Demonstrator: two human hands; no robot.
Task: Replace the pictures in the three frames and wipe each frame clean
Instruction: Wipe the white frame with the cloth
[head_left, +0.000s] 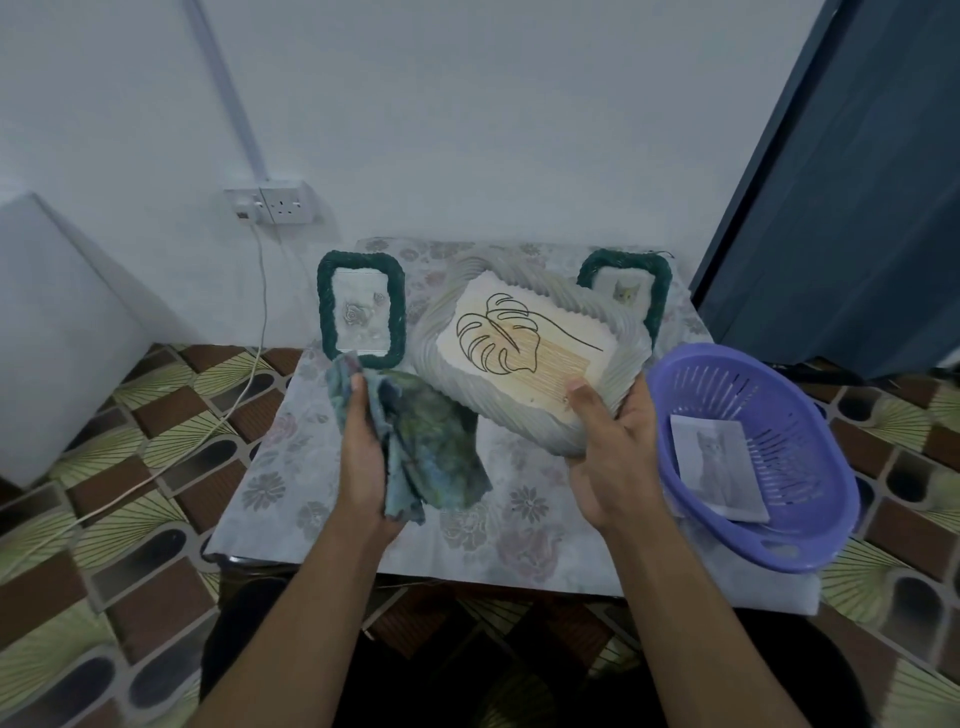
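Fingers (635, 400) of R hand (613, 457) wrapped behind lower R corner of white woven frame (519, 426), thumb on front face at lower edge of leaf picture (519, 338). Firm pinch, frame held tilted off table (291, 467), face up toward cam. L hand (363, 457) closed round bunched green-blue cloth (441, 447), thumb on top, loose end trailing to 5 o'clock of that hand. Cloth just beside frame's lower L edge, at frame's 8 o'clock; touching or not, can't tell.

Frame mid-view, at 12 o'clock from R hand, 2 o'clock from L hand. Upright behind it: green rose frame (326, 312) at its 10 o'clock, green cat frame (658, 299) at its 2 o'clock, partly hidden. Purple basket (810, 525) at 3 o'clock of R hand, w/ cat print (719, 467) lying inside.

Handling, as a guess: looks light and stiff. Ridged woven rim, so good grip, not slippery. Front prob. glass or plastic, so fragile-ish and easy to smudge w/ thumb. Best taken by rim at two opposite edges, thumb off front. Judging by leaf pic already in: likely wiping step for this frame. Light pressure w/ cloth, support from behind.
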